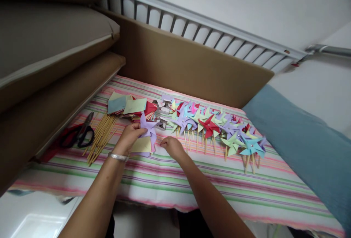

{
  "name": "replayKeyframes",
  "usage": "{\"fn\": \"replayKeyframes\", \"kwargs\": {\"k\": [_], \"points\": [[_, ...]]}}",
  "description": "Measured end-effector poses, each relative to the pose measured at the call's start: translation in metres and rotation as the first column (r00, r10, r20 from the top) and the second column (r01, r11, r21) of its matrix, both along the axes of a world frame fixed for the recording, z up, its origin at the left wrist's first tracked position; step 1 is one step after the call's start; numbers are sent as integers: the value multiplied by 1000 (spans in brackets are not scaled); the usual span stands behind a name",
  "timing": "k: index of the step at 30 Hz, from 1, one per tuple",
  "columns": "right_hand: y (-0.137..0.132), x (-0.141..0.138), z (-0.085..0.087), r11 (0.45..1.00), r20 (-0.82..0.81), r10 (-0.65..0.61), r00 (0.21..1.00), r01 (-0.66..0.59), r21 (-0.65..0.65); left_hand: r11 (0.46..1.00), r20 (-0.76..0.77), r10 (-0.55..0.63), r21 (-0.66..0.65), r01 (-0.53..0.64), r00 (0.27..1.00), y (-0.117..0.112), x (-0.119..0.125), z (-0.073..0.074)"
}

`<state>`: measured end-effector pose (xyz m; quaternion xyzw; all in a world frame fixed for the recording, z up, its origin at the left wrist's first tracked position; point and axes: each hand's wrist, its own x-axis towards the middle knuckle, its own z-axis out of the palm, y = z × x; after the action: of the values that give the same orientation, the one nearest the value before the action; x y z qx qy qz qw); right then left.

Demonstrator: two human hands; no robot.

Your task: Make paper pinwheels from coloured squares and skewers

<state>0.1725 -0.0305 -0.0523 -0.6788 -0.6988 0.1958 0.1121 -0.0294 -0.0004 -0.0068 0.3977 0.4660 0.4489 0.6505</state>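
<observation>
My left hand (128, 136), with a silver bracelet on the wrist, is closed on a purple paper pinwheel (148, 129) held just above a yellow paper square (142, 145) on the striped cloth (175, 183). My right hand (170, 146) hovers right of it, fingers curled in a pinch; what it holds is too small to make out. A row of several finished coloured pinwheels on sticks (214, 128) lies to the right. A stack of coloured paper squares (131, 106) lies behind my hands.
Black-handled scissors (79, 133) and a bundle of wooden sticks (102, 139) lie at the left. Brown cardboard panels (181, 62) stand behind and at the left. A blue cushion (301, 146) rests at the right. A small metal tool (164, 108) sits by the papers.
</observation>
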Motion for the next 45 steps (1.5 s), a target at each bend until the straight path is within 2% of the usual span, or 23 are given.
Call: {"fn": "replayKeyframes", "kwargs": {"k": [3,5,13,21,29,34,38,41,45], "points": [[7,5,-3,997,-62,20,998,-24,-70,1000,-8,-3,7,3,1000,0,0,1],[8,6,-5,998,-86,7,996,-13,-65,1000,-11,-5,10,5,1000,0,0,1],[-10,9,-8,991,-154,-32,988,51,122,1000,7,-1,-17,1,1000,-2,-1,3],[-29,3,-3,977,-119,72,990,-47,206,1000,-16,-5,6,5,1000,0,-2,0],[-20,-5,-10,983,-67,20,998,-7,182,1000,-22,-2,11,2,1000,0,-1,0],[-13,-6,-8,981,-175,-38,984,70,180,1000,-18,-8,-14,8,1000,-1,1,2],[-17,-3,3,964,-373,-104,922,186,191,1000,6,-10,-26,10,1000,-2,6,4],[-22,-1,18,949,-543,-126,830,260,176,1000,35,-15,-17,15,999,-2,12,4],[-25,-4,41,942,-711,-102,696,296,155,1000,57,-7,-23,9,998,-3,25,1]]}}
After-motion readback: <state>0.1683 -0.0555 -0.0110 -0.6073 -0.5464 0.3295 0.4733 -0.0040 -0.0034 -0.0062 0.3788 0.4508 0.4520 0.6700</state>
